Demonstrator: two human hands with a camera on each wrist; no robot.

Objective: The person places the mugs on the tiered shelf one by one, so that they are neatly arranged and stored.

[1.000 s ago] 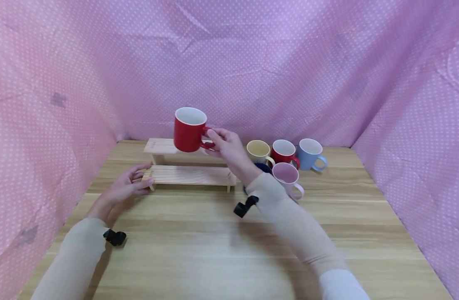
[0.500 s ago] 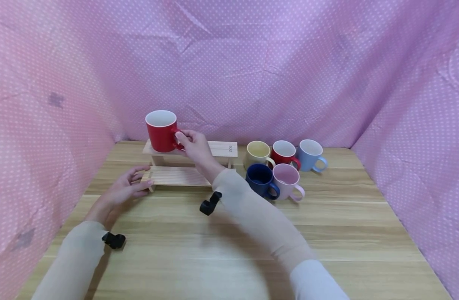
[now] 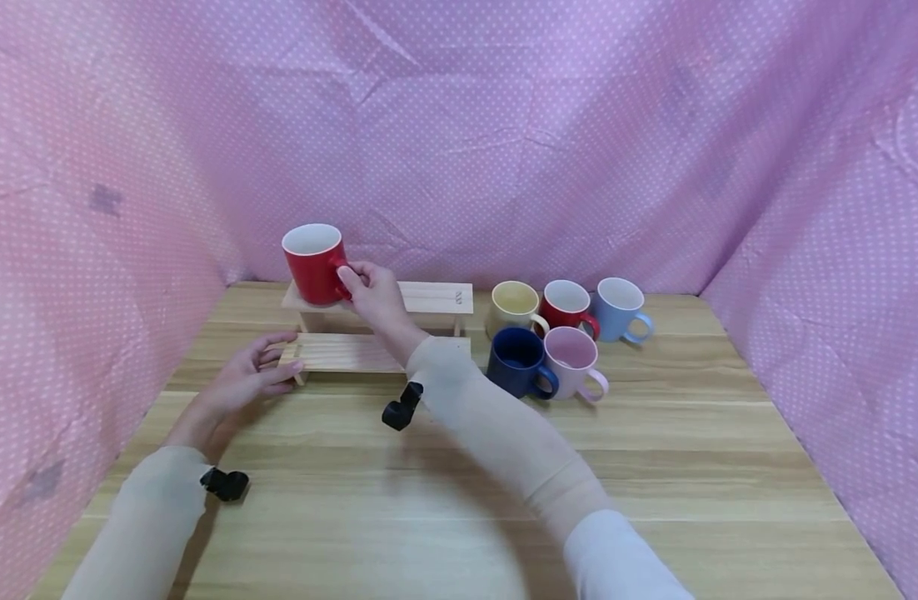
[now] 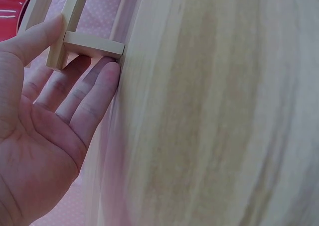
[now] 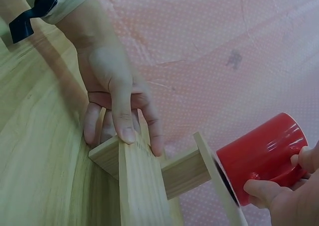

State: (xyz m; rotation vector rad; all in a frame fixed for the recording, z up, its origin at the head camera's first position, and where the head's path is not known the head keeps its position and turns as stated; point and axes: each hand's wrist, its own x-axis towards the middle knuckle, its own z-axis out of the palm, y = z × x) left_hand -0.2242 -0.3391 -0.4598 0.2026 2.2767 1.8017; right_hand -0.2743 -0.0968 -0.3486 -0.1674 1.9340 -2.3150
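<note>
Head view: one red mug (image 3: 309,275), upright, at the left end of the upper shelf (image 3: 436,297) of a wooden rack (image 3: 339,353); its handle pinched by the right hand (image 3: 378,298), which lies to the right of the mug body. Left hand (image 3: 241,375): thumb and fingers grip the left end of the lower shelf. Right of the rack, five mugs stand grouped on the table (image 3: 316,517). Compared with one second ago, the red mug is farther left, from over the shelf's middle to its left end; the left hand keeps its place.

Left wrist view: left thumb on the board, fingers by the leg (image 4: 94,44).

Right wrist view: right thumb and fingers on the mug handle; mug base close against the upper shelf, full contact cannot be told.
</note>
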